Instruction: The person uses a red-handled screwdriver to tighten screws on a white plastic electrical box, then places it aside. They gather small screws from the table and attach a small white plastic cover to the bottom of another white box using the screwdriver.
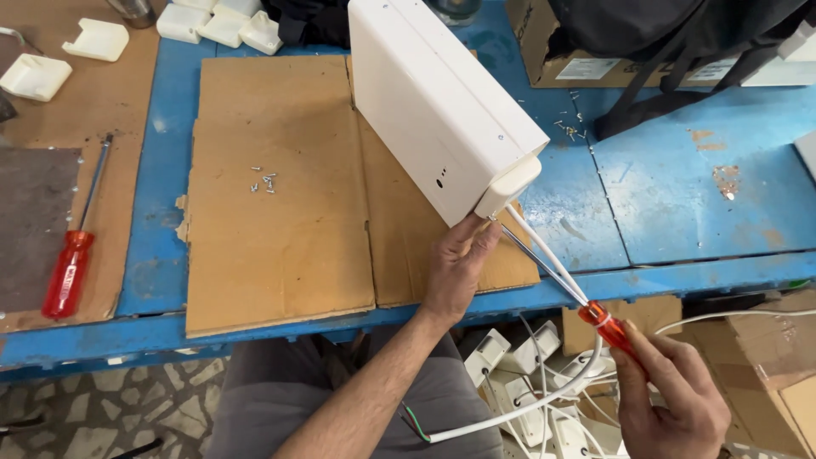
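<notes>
As seen from the head camera, entries ran from near to far.

Right hand [671, 395]: nearest the viewer, below the bench edge, its grip closed around the red handle of a screwdriver [614, 327], shaft angled up and leftward.

White cable [544, 255]: ran beside the shaft from the casing's lower corner, looping down past the lap.

Left hand [455, 268]: forearm raised from the lap, fingers wrapped under the lower corner of the white casing [438, 110], holding it tilted on edge.

Step in hand: judged to be driving a screw at the casing's lower end, where the tip met the end cap [510, 185]; the screw itself could not be seen.

Next move: judged to call for keeping the tip seated and the casing steady while the handle turned.

Cardboard sheet [272, 195]: lay on the blue bench [680, 187], bearing loose screws [263, 181].

Second screwdriver [72, 255]: lay idle, far left.

White plastic parts [221, 21]: lay along the far edge.
</notes>
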